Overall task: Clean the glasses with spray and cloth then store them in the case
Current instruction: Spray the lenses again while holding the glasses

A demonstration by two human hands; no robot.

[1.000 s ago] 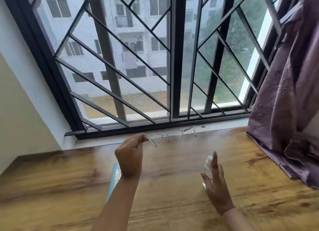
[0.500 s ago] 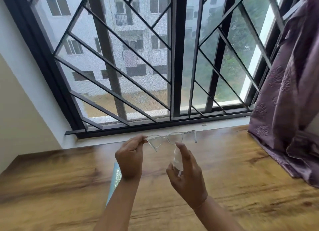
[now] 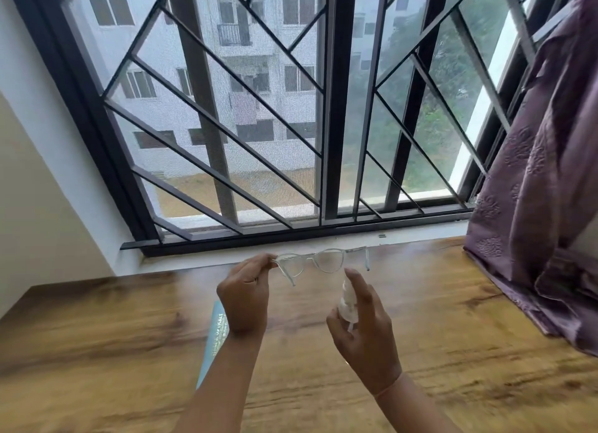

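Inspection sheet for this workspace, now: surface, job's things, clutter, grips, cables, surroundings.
Surface: brown wood-grain tabletop.
Job's things: clear-framed glasses, held up, arms unfolded; small white spray bottle near the lenses; flat light-blue printed item on the tabletop, partly under the left forearm.
Clutter: nothing seen.
Grips: left hand pinches the glasses' corner; right hand holds the bottle, forefinger on top.
Cables: nothing seen.
Surroundings: black-barred window grille; purple patterned curtain at right, draped onto the tabletop.

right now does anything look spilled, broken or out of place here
Nothing stands out. The left hand pinches the clear glasses by one corner, frame looking intact, and the right hand holds the small spray bottle close to them. A flat light blue item lies on the wooden table; no spill shows.
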